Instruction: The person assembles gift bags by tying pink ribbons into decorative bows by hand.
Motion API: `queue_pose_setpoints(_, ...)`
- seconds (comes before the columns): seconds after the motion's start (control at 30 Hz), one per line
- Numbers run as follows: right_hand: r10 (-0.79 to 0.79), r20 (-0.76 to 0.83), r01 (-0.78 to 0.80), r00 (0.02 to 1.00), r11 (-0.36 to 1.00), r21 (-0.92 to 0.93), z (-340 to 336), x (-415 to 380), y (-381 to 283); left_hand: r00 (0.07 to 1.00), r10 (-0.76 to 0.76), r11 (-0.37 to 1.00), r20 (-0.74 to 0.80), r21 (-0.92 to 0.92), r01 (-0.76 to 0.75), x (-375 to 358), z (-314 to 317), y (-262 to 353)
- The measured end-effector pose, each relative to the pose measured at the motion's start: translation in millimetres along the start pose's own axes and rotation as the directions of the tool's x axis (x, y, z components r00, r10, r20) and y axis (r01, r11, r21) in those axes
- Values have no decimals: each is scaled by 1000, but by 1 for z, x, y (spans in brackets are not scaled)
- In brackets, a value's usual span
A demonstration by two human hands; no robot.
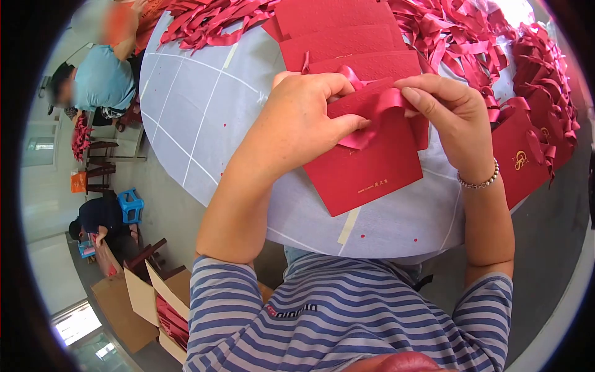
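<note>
A red paper gift bag (372, 170) with small gold lettering lies on the table in front of me. At its upper edge, my left hand (310, 118) pinches a pink-red satin ribbon (356, 139) between thumb and fingers. My right hand (449, 111) grips another stretch of that ribbon at the bag's top right corner, thumb pressed to forefinger. The ribbon curves in a loop between the two hands. Beyond them, more red bags (338, 40) overlap in a stack. A beaded bracelet circles my right wrist.
Loose red ribbons (217, 22) lie at the far left of the table (198, 118), with another heap (455, 31) at the far right. Ribboned bags (524, 152) line the right edge. An open carton (152, 297) stands at lower left; other people (102, 77) sit beyond.
</note>
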State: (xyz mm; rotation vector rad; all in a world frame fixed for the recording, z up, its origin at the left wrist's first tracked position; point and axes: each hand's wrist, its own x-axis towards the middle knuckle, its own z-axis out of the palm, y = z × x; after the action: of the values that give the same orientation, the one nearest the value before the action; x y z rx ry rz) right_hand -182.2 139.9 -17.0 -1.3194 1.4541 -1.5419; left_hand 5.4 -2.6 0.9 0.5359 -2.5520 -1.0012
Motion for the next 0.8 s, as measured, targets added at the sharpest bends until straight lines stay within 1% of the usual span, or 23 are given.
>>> queue_pose_setpoints(0.07, -16, -199, 42, 980, 991, 124, 1, 0, 4, 1000, -1, 1000, 6, 3, 1, 1, 1, -2)
queue_pose_setpoints(0.1, -10, -201, 33, 980, 993, 111, -8, 1, 8, 1000, -1, 1000, 13, 8, 1, 1, 1, -2)
queue_pose_setpoints(0.17, 27, -220, 49, 975, 941, 334, -18, 4, 10, 1000, -19, 1000, -2, -15, 19, 2, 1, -1)
queue_pose_setpoints(0.2, 16, -179, 68, 984, 890, 451, -25, 5, 14, 999, -36, 999, -17, -38, 35, 2, 1, -1)
queue_pose_setpoints(0.23, 15, -177, 67, 984, 891, 449, -28, 5, 13, 999, -36, 999, -19, -39, 35, 2, 1, -1)
queue_pose_setpoints(0.33, 46, -176, 86, 983, 735, 673, -31, 6, 3, 999, -16, 998, -39, -63, 13, 1, 1, -3)
queue_pose_setpoints(0.37, 46, -173, 84, 984, 736, 672, -33, 6, 1, 998, -54, 995, -22, -89, 52, 1, 0, -2)
queue_pose_setpoints(0.4, -120, -13, 94, 993, 701, 707, -37, 6, 1, 996, -91, 989, -4, -113, 90, 1, -2, -1)
queue_pose_setpoints(0.43, -287, 139, 92, 948, 665, 741, -39, 7, 1, 996, -93, 989, -7, -114, 92, 1, -3, -1)
queue_pose_setpoints(0.47, -280, 125, 109, 952, 688, 717, -34, 1, -2, 993, -116, 986, 18, -122, 117, 2, -5, -1)
queue_pose_setpoints(0.53, -368, 386, 60, 846, 785, 617, -39, 4, -3, 989, -142, 981, 41, -130, 146, 2, -5, -2)
queue_pose_setpoints(0.57, -352, 457, 88, 817, 858, 505, -35, 4, -8, 989, -143, 979, 44, -143, 148, 2, -4, -3)
queue_pose_setpoints(0.63, -121, 517, -85, 847, 930, 356, -27, -2, -22, 989, -142, 976, 50, -158, 148, 2, -3, -4)
queue_pose_setpoints(0.67, 11, 478, -170, 879, 941, 292, -20, -5, -27, 989, -139, 978, 47, -150, 145, 3, -3, -4)
queue_pose_setpoints(0.73, 146, 350, -208, 925, 967, 148, -7, -5, -24, 990, -136, 980, 46, -142, 141, 3, -3, -3)
queue_pose_setpoints(0.77, 191, 260, -234, 946, 962, 143, -1, -6, -20, 985, -161, 978, 60, -126, 167, 3, -4, -1)
queue_pose_setpoints(0.8, 191, 261, -233, 946, 962, 143, 2, -6, -16, 980, -187, 975, 74, -110, 194, 2, -5, 1)
